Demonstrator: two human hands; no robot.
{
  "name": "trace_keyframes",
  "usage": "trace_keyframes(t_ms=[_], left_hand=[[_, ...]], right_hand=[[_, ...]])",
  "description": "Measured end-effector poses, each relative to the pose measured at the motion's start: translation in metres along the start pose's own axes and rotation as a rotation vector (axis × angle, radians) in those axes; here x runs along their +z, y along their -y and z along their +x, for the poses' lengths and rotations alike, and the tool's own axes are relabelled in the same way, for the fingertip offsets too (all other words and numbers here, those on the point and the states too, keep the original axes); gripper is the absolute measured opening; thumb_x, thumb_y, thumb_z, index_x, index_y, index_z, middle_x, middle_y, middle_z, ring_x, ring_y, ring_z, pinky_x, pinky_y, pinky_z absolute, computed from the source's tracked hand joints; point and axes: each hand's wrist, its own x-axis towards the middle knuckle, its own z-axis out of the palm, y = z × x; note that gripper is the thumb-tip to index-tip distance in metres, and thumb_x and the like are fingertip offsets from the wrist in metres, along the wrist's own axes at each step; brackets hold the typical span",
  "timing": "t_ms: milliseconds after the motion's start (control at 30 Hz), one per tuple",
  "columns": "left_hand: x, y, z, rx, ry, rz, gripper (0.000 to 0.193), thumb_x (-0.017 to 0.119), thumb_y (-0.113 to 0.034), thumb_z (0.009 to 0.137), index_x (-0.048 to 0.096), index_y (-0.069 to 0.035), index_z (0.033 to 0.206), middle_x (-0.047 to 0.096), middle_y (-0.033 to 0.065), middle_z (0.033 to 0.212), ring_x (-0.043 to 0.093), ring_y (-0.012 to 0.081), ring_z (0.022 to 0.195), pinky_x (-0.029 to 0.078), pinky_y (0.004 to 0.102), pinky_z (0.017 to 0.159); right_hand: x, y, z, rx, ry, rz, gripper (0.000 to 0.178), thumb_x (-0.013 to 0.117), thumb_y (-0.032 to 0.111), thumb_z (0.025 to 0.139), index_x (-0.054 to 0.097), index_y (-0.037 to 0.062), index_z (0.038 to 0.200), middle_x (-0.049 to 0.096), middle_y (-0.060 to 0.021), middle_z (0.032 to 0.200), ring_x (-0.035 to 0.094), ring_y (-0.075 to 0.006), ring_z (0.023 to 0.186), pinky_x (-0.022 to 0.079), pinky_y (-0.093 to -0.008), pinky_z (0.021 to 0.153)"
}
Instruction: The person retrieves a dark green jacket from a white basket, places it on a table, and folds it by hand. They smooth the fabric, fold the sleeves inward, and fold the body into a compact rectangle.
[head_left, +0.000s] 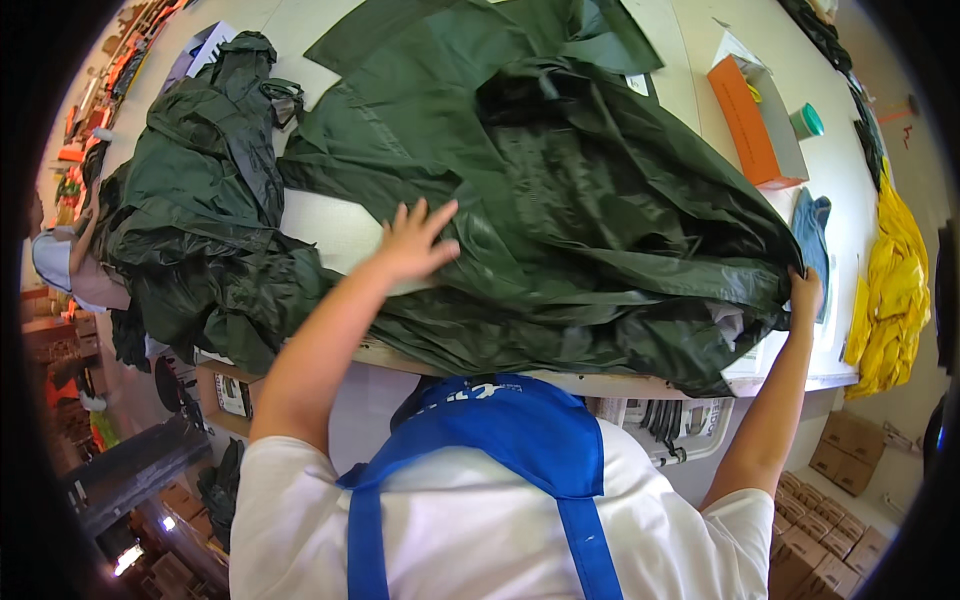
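Straightening the dark green garment [560, 200] at twelve o'clock, it seems.
My left hand [408, 250] spreads wide over it at eleven, contact unclear; my right hand [806, 290], at two, pinches its edge. The next move likely calls for an even pull.

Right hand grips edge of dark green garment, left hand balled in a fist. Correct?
Not quite: the left hand is open and spread, as the head view shows. The right hand does grip the edge of the dark green garment.
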Motion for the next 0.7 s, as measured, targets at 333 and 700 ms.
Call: trace_keyframes(t_ms=[333,700], left_hand=[[0.050,-0.119,-0.081,0.252,0.098,-0.119,0.064,0.060,-0.041,0.084,0.044,-0.005,0.134,0.047,0.0164,0.124,0.046,0.0341,0.108,0.041,0.0430,0.090],[-0.029,-0.125,0.000,-0.192,0.126,-1.873,0.100,0.072,-0.030,0.081,0.001,-0.002,0.146,0.032,0.0156,0.139,0.047,0.0263,0.118,0.048,0.0413,0.089]], right_hand=[[0.041,0.282,-0.144,-0.660,0.388,0.450,0.042,0.071,0.034,0.077,0.061,0.0064,0.107,0.063,-0.0146,0.100,0.064,-0.0297,0.088,0.050,-0.0376,0.080],[0.005,0.278,-0.185,-1.053,0.605,0.423,0.019,0.061,0.006,0.072,0.052,0.0044,0.089,0.062,-0.0154,0.073,0.062,-0.0348,0.067,0.049,-0.0428,0.058]])
